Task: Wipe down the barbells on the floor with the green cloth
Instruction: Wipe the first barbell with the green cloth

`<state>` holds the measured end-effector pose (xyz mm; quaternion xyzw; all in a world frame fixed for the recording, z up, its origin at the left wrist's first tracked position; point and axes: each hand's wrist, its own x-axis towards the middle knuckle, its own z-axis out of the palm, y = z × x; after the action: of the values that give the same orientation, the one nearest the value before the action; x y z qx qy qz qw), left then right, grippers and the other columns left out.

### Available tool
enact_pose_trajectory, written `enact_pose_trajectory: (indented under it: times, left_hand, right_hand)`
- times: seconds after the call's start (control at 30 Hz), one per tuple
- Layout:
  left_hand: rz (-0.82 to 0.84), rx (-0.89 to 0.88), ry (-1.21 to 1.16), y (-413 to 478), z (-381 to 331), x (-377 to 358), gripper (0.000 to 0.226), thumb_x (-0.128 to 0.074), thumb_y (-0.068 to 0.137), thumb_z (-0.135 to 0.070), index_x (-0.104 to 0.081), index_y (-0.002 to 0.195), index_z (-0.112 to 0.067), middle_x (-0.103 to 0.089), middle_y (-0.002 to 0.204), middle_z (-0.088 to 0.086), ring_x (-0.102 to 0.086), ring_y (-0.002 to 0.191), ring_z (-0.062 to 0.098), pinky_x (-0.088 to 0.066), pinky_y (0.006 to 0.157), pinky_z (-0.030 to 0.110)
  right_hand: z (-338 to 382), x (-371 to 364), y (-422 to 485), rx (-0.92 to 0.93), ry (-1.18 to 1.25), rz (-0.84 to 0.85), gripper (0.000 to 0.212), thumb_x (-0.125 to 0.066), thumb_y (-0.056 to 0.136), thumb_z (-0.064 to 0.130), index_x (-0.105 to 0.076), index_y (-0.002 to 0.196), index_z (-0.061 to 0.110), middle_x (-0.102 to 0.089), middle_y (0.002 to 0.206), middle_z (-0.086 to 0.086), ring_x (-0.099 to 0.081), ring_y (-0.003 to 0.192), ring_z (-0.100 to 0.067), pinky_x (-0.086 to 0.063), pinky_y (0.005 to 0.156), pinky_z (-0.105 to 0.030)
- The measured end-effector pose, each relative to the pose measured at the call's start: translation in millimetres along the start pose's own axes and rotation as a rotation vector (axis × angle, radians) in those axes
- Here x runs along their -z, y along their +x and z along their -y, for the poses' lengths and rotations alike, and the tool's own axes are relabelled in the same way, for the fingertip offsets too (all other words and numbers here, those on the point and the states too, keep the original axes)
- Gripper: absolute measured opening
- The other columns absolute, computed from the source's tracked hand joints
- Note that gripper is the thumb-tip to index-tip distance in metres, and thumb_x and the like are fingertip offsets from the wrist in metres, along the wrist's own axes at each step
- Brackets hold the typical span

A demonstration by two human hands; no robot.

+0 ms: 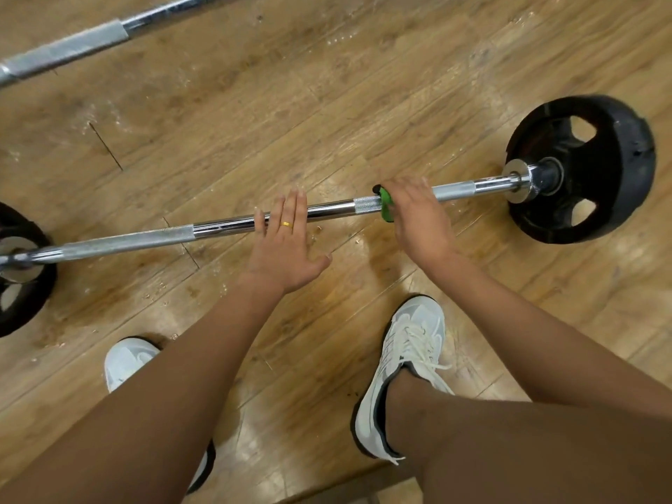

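Note:
A chrome barbell (225,224) lies across the wooden floor with a black plate (582,169) on its right end and another black plate (18,271) at the left edge. My right hand (418,220) presses the green cloth (385,205) around the bar right of its middle; only a strip of cloth shows. My left hand (283,245) rests flat on the bar's smooth middle, fingers spread, a gold ring on one finger. A second barbell (72,47) lies at the top left.
My two white sneakers (403,372) (127,358) stand on the floor just in front of the bar. Small crumbs and scuffs dot the wooden planks. A darker ledge (345,492) shows at the bottom edge.

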<state>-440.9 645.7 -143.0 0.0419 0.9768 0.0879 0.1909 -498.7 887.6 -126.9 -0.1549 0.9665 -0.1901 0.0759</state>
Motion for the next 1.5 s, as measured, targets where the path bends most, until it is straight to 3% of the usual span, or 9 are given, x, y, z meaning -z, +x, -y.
enact_pose_trajectory:
  times: [0.17, 0.4, 0.53, 0.73, 0.83, 0.93, 1.13, 1.33, 1.5]
  left_hand:
    - [0.018, 0.004, 0.007, -9, -4, 1, 0.108, -0.039, 0.090, -0.071, 0.018, 0.159, -0.011, 0.018, 0.168, 0.005, 0.016, 0.155, 0.024, 0.014, 0.120, 0.052]
    - [0.013, 0.006, -0.015, -20, -9, -1, 0.107, -0.042, 0.091, -0.070, 0.016, 0.159, -0.012, 0.017, 0.168, 0.004, 0.019, 0.154, 0.022, 0.015, 0.120, 0.050]
    - [0.022, 0.015, -0.027, -28, -12, -3, 0.106, -0.042, 0.092, -0.069, 0.017, 0.159, -0.012, 0.018, 0.168, 0.004, 0.020, 0.154, 0.021, 0.013, 0.121, 0.051]
    - [0.024, 0.064, 0.020, -41, -25, -10, 0.105, -0.037, 0.093, -0.070, 0.020, 0.158, -0.009, 0.021, 0.167, 0.008, 0.022, 0.153, 0.024, 0.012, 0.122, 0.051]
    - [-0.031, 0.053, -0.003, -49, -40, -13, 0.101, -0.033, 0.095, -0.067, 0.021, 0.157, -0.008, 0.024, 0.166, 0.010, 0.022, 0.153, 0.024, 0.012, 0.122, 0.050]
    - [-0.050, -0.083, 0.047, -51, -65, -22, 0.096, -0.028, 0.097, -0.065, 0.020, 0.157, -0.009, 0.026, 0.165, 0.008, 0.022, 0.153, 0.024, 0.009, 0.123, 0.052]
    - [-0.035, -0.048, 0.006, -60, -81, -30, 0.099, -0.036, 0.094, -0.065, 0.016, 0.159, -0.011, 0.022, 0.167, 0.004, 0.024, 0.153, 0.022, 0.008, 0.124, 0.050]
    - [0.003, -0.052, 0.008, -71, -84, -32, 0.102, -0.038, 0.094, -0.065, 0.020, 0.158, -0.011, 0.027, 0.165, 0.005, 0.028, 0.151, 0.022, 0.005, 0.125, 0.051]
    - [0.013, -0.042, 0.016, -82, -89, -33, 0.100, -0.034, 0.094, -0.066, 0.018, 0.158, -0.010, 0.027, 0.166, 0.007, 0.026, 0.152, 0.023, 0.006, 0.125, 0.051]
  right_hand:
    - [-20, 12, -8, -0.068, -0.009, -0.042, 0.034, -0.052, 0.094, 0.003, -0.061, 0.125, 0.010, -0.065, 0.121, -0.008, -0.052, 0.117, -0.030, -0.033, 0.109, -0.039]
    - [-11, 6, -21, 0.037, 0.018, 0.022, 0.050, -0.055, 0.087, -0.008, -0.058, 0.134, 0.010, -0.061, 0.132, -0.007, -0.049, 0.127, -0.029, -0.030, 0.117, -0.043]
    - [-20, 11, -24, -0.097, 0.012, -0.056, 0.041, -0.057, 0.085, -0.006, -0.063, 0.123, 0.011, -0.066, 0.117, -0.007, -0.054, 0.114, -0.028, -0.030, 0.114, -0.043]
    - [-13, 12, -41, 0.031, 0.034, 0.021, 0.031, -0.058, 0.098, 0.014, -0.059, 0.128, 0.008, -0.062, 0.124, -0.008, -0.051, 0.122, -0.029, -0.027, 0.116, -0.043]
    - [-29, 21, -48, 0.043, 0.043, 0.030, 0.034, -0.059, 0.095, 0.006, -0.061, 0.129, 0.009, -0.064, 0.123, -0.006, -0.052, 0.120, -0.029, -0.035, 0.110, -0.041]
    - [-24, 20, -56, -0.083, 0.095, -0.038, 0.035, -0.057, 0.092, -0.001, -0.063, 0.126, 0.006, -0.065, 0.120, -0.008, -0.051, 0.123, -0.031, -0.031, 0.115, -0.046]
    - [-22, 19, -68, -0.008, 0.052, 0.014, 0.038, -0.055, 0.093, -0.003, -0.061, 0.129, 0.005, -0.063, 0.127, -0.009, -0.051, 0.124, -0.032, -0.027, 0.113, -0.041]
    - [-17, 18, -78, -0.092, 0.074, -0.038, 0.035, -0.054, 0.093, -0.002, -0.062, 0.126, 0.006, -0.064, 0.121, -0.009, -0.053, 0.118, -0.031, -0.034, 0.110, -0.045]
    - [-24, 15, -91, -0.027, 0.086, -0.028, 0.039, -0.063, 0.096, 0.011, -0.059, 0.135, 0.010, -0.062, 0.134, -0.004, -0.049, 0.132, -0.028, -0.020, 0.119, -0.037]
